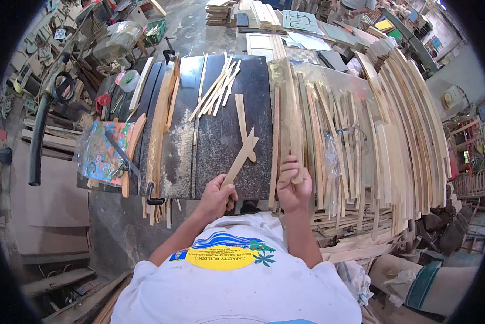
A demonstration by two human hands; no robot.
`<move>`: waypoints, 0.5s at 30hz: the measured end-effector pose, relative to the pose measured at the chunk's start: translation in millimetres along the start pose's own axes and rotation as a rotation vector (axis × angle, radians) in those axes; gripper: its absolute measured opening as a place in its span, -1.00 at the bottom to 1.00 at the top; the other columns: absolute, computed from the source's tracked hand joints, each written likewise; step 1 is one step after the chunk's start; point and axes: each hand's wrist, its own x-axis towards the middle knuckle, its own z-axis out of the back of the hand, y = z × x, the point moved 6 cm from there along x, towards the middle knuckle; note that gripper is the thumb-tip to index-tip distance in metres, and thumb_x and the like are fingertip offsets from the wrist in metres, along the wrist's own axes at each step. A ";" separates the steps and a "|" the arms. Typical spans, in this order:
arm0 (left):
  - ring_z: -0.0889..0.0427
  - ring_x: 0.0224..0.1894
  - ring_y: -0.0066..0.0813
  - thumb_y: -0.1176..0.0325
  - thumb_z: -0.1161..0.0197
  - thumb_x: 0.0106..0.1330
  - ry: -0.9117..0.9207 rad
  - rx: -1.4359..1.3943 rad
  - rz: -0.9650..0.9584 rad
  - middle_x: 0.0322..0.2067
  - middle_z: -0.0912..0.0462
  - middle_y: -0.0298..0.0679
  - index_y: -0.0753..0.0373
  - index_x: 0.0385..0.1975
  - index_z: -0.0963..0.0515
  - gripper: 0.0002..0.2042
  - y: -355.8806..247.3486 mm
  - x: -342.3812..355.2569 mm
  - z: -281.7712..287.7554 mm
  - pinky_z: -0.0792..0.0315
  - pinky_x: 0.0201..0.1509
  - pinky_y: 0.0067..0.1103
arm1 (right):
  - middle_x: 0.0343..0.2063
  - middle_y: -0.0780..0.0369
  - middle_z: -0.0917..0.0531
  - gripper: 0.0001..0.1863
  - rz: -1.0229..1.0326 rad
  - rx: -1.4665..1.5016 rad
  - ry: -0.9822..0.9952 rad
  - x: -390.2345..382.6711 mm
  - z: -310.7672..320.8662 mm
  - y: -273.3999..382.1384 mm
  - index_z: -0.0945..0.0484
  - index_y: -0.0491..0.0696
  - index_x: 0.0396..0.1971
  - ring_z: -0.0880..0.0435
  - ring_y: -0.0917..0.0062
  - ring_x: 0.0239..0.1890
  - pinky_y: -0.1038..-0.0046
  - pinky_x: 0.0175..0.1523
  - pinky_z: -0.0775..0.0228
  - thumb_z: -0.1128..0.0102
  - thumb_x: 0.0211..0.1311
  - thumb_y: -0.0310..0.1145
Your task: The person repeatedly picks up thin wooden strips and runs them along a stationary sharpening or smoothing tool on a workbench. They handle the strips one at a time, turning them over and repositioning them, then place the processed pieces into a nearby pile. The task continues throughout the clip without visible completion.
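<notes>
**Hands on Wood Strips at the Desk**

The left hand (216,195) is closed around the lower end of a short wood strip (240,158). The strip angles up and to the right over the dark desk (215,135), and its upper end lies against a second loose strip (243,125) that rests flat on the desk.

The right hand (294,186) is curled around the near end of a long strip (292,116), fingers wrapped over it. This strip runs away from the person along the left edge of the strip pile (361,146). The pile covers the right half of the work surface; its pieces lie side by side, roughly parallel, and fan outward to the right.

A small bundle of thin strips (216,89) lies at the far side of the desk, well apart from both hands. A long plank (158,129) lies along the left part of the desk beside a band of sawdust (176,146).

Containers: a clear plastic bag (99,154) with colourful contents sits at the left edge of the desk; what the contents are cannot be told. A green crate (156,31) stands on the floor at the far left; its contents cannot be told.
</notes>
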 end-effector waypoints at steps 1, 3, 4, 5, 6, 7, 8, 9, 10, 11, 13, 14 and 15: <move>-0.51 -0.63 -0.59 0.42 -0.11 0.54 0.007 0.012 0.003 -0.47 -0.62 -0.28 0.27 0.13 -0.45 -0.76 -1.8 -0.8 0.2 -0.43 -0.55 -0.61 | -0.19 0.13 -0.66 -0.71 0.010 0.033 -0.003 -6.0 4.0 0.6 -0.47 -0.26 0.06 -0.74 0.43 -0.19 0.41 -0.04 -0.72 0.08 0.45 -0.49; -0.52 -0.63 -0.60 0.42 -0.12 0.53 0.018 0.019 0.008 -0.47 -0.62 -0.28 0.27 0.13 -0.46 -0.76 -0.2 -1.7 1.6 -0.44 -0.55 -0.62 | -0.24 0.14 -0.66 -0.71 0.031 0.099 -0.009 -16.6 10.8 1.6 -0.47 -0.27 0.06 -0.73 0.44 -0.21 0.41 -0.04 -0.72 0.08 0.45 -0.49; -0.52 -0.63 -0.61 0.42 -0.12 0.53 0.027 0.017 0.009 -0.48 -0.62 -0.28 0.27 0.13 -0.46 -0.75 1.1 -0.7 2.4 -0.44 -0.55 -0.62 | -0.19 0.14 -0.65 -0.68 0.037 0.103 0.010 -20.5 12.3 2.3 -0.46 -0.29 0.11 -0.72 0.43 -0.21 0.41 -0.04 -0.72 0.09 0.47 -0.49; -0.53 -0.63 -0.61 0.42 -0.12 0.53 0.035 0.016 0.009 -0.48 -0.62 -0.28 0.27 0.13 -0.46 -0.75 3.2 -0.3 2.9 -0.44 -0.55 -0.62 | -0.14 0.14 -0.63 -0.65 0.044 0.107 0.030 -24.3 14.1 3.1 -0.44 -0.31 0.16 -0.70 0.42 -0.20 0.41 -0.04 -0.72 0.09 0.48 -0.50; -0.53 -0.63 -0.61 0.42 -0.12 0.53 0.038 0.017 0.010 -0.48 -0.62 -0.28 0.27 0.14 -0.46 -0.75 5.8 -0.5 3.0 -0.44 -0.55 -0.62 | -0.09 0.13 -0.61 -0.62 0.050 0.112 0.050 -27.4 16.2 4.7 -0.42 -0.32 0.22 -0.69 0.41 -0.19 0.41 -0.04 -0.72 0.10 0.50 -0.51; -0.52 -0.63 -0.61 0.42 -0.12 0.53 0.044 0.023 0.012 -0.48 -0.62 -0.29 0.27 0.14 -0.46 -0.74 7.7 -0.1 3.2 -0.44 -0.55 -0.62 | -0.12 0.14 -0.62 -0.62 0.077 0.013 0.022 -30.0 22.4 10.8 -0.42 -0.32 0.21 -0.69 0.43 -0.21 0.43 -0.08 -0.72 0.11 0.50 -0.49; -0.52 -0.63 -0.61 0.41 -0.12 0.53 0.050 0.028 0.013 -0.48 -0.62 -0.29 0.27 0.15 -0.46 -0.74 9.1 -0.2 3.6 -0.44 -0.55 -0.62 | -0.14 0.14 -0.62 -0.62 0.104 -0.085 -0.006 -32.8 27.7 18.1 -0.43 -0.31 0.21 -0.69 0.45 -0.23 0.45 -0.12 -0.71 0.11 0.51 -0.48; -0.52 -0.63 -0.61 0.41 -0.13 0.52 0.063 0.027 0.010 -0.48 -0.62 -0.29 0.28 0.15 -0.46 -0.73 9.7 -0.8 4.0 -0.43 -0.56 -0.62 | -0.17 0.15 -0.63 -0.63 0.132 -0.183 -0.035 -36.3 33.6 24.1 -0.43 -0.30 0.20 -0.69 0.48 -0.25 0.47 -0.16 -0.70 0.11 0.52 -0.46; -0.52 -0.63 -0.61 0.41 -0.13 0.52 0.070 0.028 0.008 -0.48 -0.62 -0.28 0.28 0.15 -0.46 -0.73 9.6 -2.5 6.6 -0.43 -0.56 -0.62 | -0.20 0.15 -0.64 -0.64 0.283 -0.450 -0.130 -40.1 34.9 27.2 -0.44 -0.29 0.19 -0.68 0.50 -0.28 0.49 -0.20 -0.68 0.08 0.51 -0.45; -0.51 -0.63 -0.61 0.41 -0.13 0.52 0.077 0.028 0.006 -0.48 -0.61 -0.28 0.28 0.15 -0.46 -0.73 9.5 -4.4 9.3 -0.43 -0.56 -0.62 | -0.23 0.16 -0.65 -0.64 0.433 -0.716 -0.227 -46.0 31.9 28.3 -0.45 -0.28 0.18 -0.67 0.53 -0.32 0.51 -0.24 -0.66 0.04 0.50 -0.44; -0.50 -0.64 -0.60 0.42 -0.13 0.51 0.062 0.033 0.009 -0.48 -0.61 -0.27 0.28 0.15 -0.46 -0.72 7.6 -10.0 14.6 -0.42 -0.57 -0.62 | -0.29 0.19 -0.66 -0.64 0.644 -1.224 -0.436 -58.8 32.5 35.0 -0.47 -0.25 0.17 -0.67 0.59 -0.36 0.57 -0.32 -0.60 -0.07 0.48 -0.40; -0.50 -0.64 -0.60 0.42 -0.13 0.51 0.064 0.040 0.016 -0.48 -0.60 -0.27 0.28 0.15 -0.46 -0.72 7.4 -12.2 15.0 -0.42 -0.57 -0.61 | -0.31 0.21 -0.65 -0.62 0.707 -1.463 -0.557 -66.7 42.4 45.1 -0.48 -0.22 0.17 -0.67 0.62 -0.35 0.60 -0.36 -0.55 -0.14 0.47 -0.36; -0.50 -0.64 -0.60 0.42 -0.13 0.50 0.063 0.035 0.022 -0.49 -0.60 -0.27 0.28 0.16 -0.46 -0.72 6.2 -14.9 16.4 -0.42 -0.57 -0.61 | -0.33 0.24 -0.65 -0.60 0.762 -1.700 -0.685 -74.3 53.0 54.6 -0.49 -0.20 0.17 -0.67 0.64 -0.35 0.64 -0.40 -0.51 -0.21 0.45 -0.32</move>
